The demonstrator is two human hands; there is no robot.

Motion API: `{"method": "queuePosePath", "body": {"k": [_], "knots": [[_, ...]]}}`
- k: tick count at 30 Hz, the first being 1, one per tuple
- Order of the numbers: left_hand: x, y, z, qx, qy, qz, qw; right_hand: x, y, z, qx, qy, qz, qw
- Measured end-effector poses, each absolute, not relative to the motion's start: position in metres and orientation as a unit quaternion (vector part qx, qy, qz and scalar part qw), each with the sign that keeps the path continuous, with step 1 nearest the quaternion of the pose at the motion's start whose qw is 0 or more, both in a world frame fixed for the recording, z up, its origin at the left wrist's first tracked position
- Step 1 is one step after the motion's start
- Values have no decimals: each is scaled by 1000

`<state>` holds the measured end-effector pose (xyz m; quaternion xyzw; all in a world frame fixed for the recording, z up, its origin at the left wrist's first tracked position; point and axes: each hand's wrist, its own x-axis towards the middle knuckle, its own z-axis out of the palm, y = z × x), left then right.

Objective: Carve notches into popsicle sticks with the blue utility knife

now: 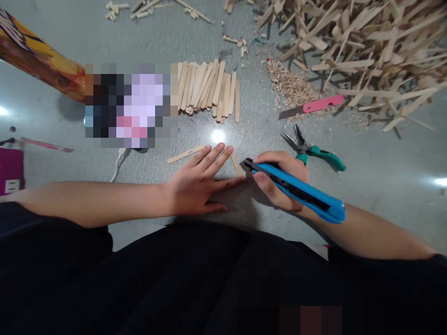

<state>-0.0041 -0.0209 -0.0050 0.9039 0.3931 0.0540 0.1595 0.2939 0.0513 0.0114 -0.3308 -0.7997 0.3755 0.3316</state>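
Note:
My left hand [206, 179] lies flat on the grey tabletop with its fingers spread. Its fingertips rest over a wooden popsicle stick [236, 164], which shows between the middle fingers and the index finger. Another popsicle stick [184, 154] lies slanted just beyond that hand, one end at its fingertips. In my right hand [281, 177] is a blue utility knife [303, 188], gripped between thumb and fingers. Its blade tip points left, close beside the end of the stick by my left index finger; whether it touches the wood I cannot tell.
Beyond my hands lies a row of popsicle sticks [206, 88]. Green-handled pliers [314, 151] and a pink-handled blade [323, 103] lie at right, near wood shavings [291, 83] and a big stick heap [366, 46]. A blurred-out patch [139, 104], a cable [120, 165] and a printed tube [42, 56] are at left.

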Motion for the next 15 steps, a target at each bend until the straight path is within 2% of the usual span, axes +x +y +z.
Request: {"method": "queuePosePath", "body": {"k": [5, 15], "knots": [[-2, -21, -5, 903, 391, 59, 167, 293, 51, 4, -337, -818, 325, 333], [-1, -20, -4, 903, 392, 50, 168, 290, 54, -3, -307, -841, 313, 317]]}}
